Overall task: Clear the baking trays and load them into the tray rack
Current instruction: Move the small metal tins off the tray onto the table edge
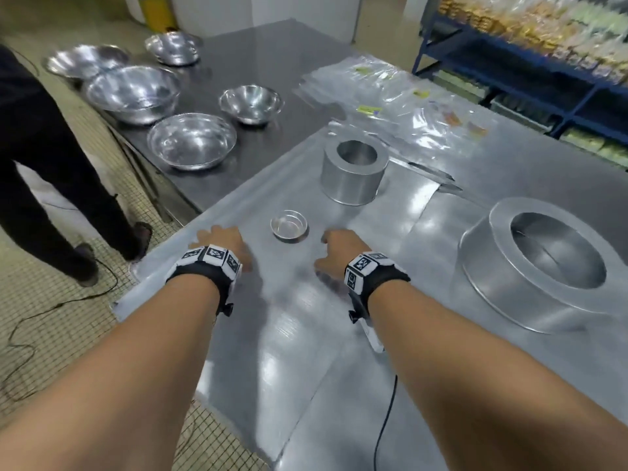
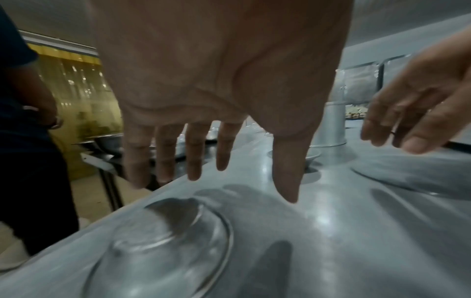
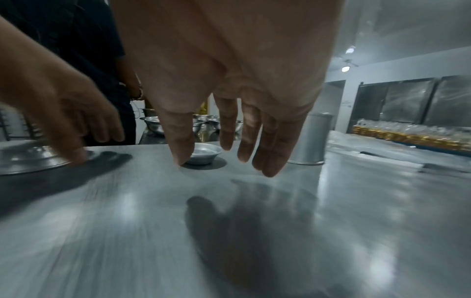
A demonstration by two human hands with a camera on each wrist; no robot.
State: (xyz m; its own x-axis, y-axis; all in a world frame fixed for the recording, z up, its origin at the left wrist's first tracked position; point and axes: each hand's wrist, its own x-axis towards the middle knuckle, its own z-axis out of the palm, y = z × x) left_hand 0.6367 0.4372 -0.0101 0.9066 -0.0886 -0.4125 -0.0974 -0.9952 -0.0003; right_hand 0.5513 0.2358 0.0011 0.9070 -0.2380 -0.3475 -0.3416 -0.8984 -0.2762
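Trays (image 1: 295,334) lie flat on the table under my hands. Left hand (image 1: 222,244) and right hand (image 1: 339,254) hover apart, fingers loose, holding nothing, either side of a small tin (image 1: 289,226)

Dim overhead light glares off the steel bench (image 1: 530,171); wrist views are motion-blurred, edges bent, with soft shadows beneath.

Premises present as a commercial bakery production area. Evidence: stainless steel worktables (image 1: 509,171) bearing metal mixing bowls (image 1: 192,141) and round cake tins (image 1: 353,171), flat clear packaging bags (image 1: 390,93), blue shelving (image 1: 492,83) stocked with bagged baked goods (image 1: 543,25), and a tiled floor (image 1: 44,317).
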